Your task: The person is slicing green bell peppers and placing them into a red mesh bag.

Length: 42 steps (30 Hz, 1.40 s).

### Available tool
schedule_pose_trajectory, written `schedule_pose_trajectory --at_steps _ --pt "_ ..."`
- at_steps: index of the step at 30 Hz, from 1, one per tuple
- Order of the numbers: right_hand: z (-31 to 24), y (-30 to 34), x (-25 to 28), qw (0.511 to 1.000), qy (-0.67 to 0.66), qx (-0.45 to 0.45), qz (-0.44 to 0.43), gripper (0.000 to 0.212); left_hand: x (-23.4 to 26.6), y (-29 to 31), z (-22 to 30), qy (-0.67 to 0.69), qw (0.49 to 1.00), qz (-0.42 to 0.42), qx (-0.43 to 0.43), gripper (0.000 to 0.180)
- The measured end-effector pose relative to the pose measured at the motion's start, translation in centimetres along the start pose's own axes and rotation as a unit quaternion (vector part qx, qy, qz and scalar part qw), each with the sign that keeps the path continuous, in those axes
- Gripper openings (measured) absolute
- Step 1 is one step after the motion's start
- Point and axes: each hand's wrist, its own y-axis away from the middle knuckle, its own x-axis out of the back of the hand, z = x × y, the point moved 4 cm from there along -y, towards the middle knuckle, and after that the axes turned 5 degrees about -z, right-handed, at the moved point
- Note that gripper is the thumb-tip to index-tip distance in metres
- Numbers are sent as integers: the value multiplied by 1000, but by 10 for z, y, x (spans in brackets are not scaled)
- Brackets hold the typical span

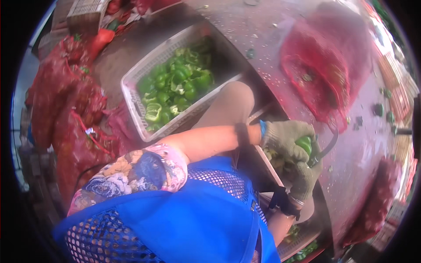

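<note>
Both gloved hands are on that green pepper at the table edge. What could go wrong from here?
1. The left hand and right hand crowd the green pepper beside a dark curved tool; if that is a blade, a slip could nick a glove.
2. The red table looks wet and littered with scraps, so the pepper might slide off.
3. Falling pieces may miss the white crate of cut peppers.

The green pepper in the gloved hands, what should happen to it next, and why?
Probably drop the green pepper into the white crate on the person's left. Both gloved hands, left hand and right hand, clasp it over the wet table, and that crate already holds cut green peppers.
</note>
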Motion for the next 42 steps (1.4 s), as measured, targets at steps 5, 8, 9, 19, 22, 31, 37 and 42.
schedule_pose_trajectory --at_steps 5,8,9,19,22,31,37,42 --pt "-4 -4 -19 999 -9 -37 28 59 0 5 -12 -12 995 98 -20 47" --pt "15 -9 -20 998 -20 -35 52 46 4 14 -21 40 986 158 41 44" --pt "27 -10 -18 996 -41 -41 68 43 6 17 -30 37 979 193 59 43" --pt "62 -20 -54 959 -252 -10 132 29 30 24 -40 217 905 355 91 14" --pt "56 -35 -59 941 -314 -34 123 29 43 17 -40 201 889 411 13 16" --pt "-10 -87 -107 942 -328 28 72 38 191 166 43 -90 819 562 74 35" --pt "-9 -112 -182 972 -177 -38 -148 47 183 186 34 -38 889 457 -10 63" --pt "-2 -126 -239 971 -61 -77 -217 40 160 146 23 373 866 296 -151 30"
